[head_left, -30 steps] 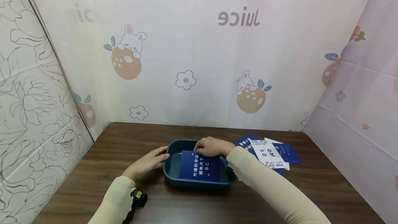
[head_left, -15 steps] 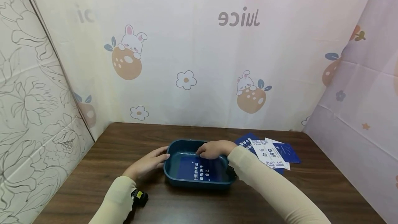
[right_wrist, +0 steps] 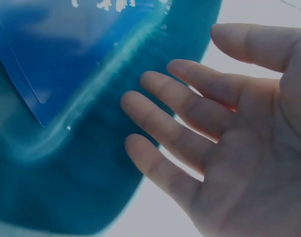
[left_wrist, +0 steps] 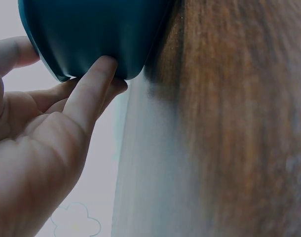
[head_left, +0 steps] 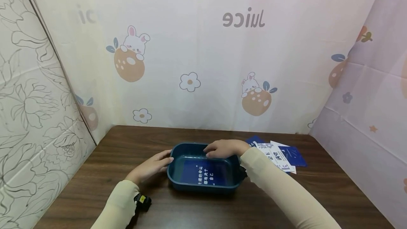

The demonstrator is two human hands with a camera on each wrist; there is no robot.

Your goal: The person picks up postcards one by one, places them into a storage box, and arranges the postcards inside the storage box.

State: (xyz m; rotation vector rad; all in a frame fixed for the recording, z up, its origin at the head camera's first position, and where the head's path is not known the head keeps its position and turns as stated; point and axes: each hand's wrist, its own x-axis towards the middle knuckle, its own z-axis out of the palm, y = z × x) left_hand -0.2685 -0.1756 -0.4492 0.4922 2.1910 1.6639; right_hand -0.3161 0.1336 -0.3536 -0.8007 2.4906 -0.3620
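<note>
A dark teal plastic basin (head_left: 203,188) stands on the wooden table, with a blue card (head_left: 208,176) bearing white Chinese characters lying flat inside. My left hand (head_left: 151,168) holds the basin's left end, thumb at the rim and fingertips against the outer wall (left_wrist: 86,34), as the left wrist view shows. Over the far right rim hovers my right hand (head_left: 227,148). In the right wrist view its fingers (right_wrist: 163,123) are spread and hold nothing, apart from the card (right_wrist: 56,54). The right forearm covers part of the basin's right end.
To the right on the table (head_left: 152,139) lies a loose pile of cards, with a white printed card (head_left: 279,156) on top and a blue card (head_left: 294,155) beside it. A patterned curtain (head_left: 190,45) hangs behind. A black wrist camera (head_left: 143,202) sits on my left wrist.
My right hand has let go of the blue card, which dropped flat onto the basin's bottom. That hand has lifted slightly and moved right. The left hand stays put.
</note>
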